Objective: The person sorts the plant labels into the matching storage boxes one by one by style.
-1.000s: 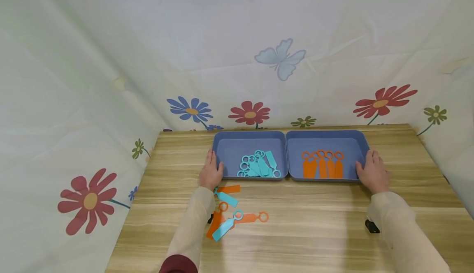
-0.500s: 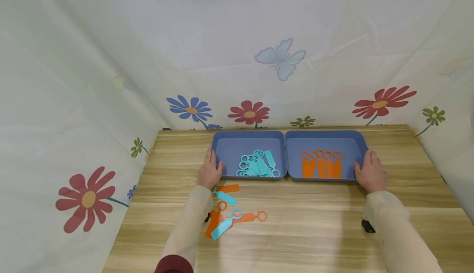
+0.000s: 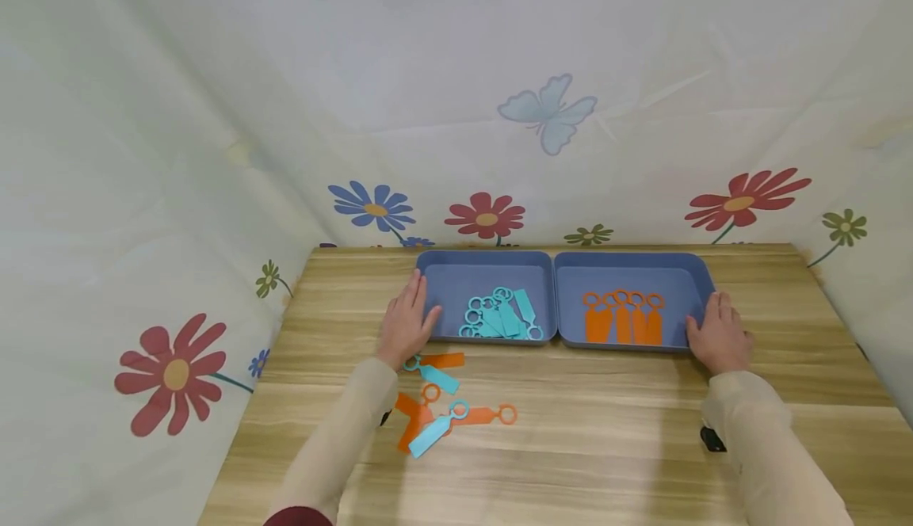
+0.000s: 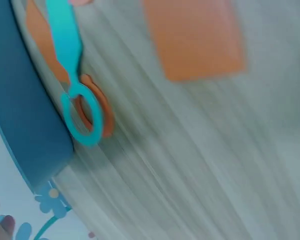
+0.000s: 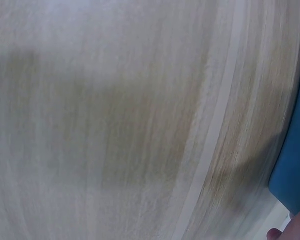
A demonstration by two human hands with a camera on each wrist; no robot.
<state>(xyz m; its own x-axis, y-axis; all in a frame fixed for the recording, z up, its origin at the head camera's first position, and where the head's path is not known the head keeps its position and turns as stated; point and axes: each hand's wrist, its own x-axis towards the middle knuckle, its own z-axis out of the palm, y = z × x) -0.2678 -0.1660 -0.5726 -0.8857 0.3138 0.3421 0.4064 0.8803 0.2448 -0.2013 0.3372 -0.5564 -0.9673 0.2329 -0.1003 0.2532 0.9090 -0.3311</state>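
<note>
Two blue-grey shallow trays stand side by side at the back of the table. My left hand (image 3: 405, 326) lies along the outer side of the left tray (image 3: 444, 279), fingers straight and fingertips at its rim. Turquoise ring-ended tags (image 3: 508, 320) are heaped inside that tray. At the outer right side of the right tray (image 3: 628, 274) rests my right hand (image 3: 720, 337), its fingers extended and thumb at the rim. Orange tags (image 3: 623, 325) of the same shape stand in a row inside it. The left wrist view shows a turquoise tag (image 4: 67, 47) beside the tray wall.
On the table before the left tray lie loose tags: a turquoise one (image 3: 438, 379) over an orange one (image 3: 448, 360), and another turquoise one (image 3: 431, 437) across several orange ones (image 3: 478, 417). A white flowered curtain (image 3: 399, 138) hangs behind the table.
My left forearm has swung outward to the left, and the left hand now slants more against its tray, uncovering more of the loose orange tags. The right hand stays at its tray.
</note>
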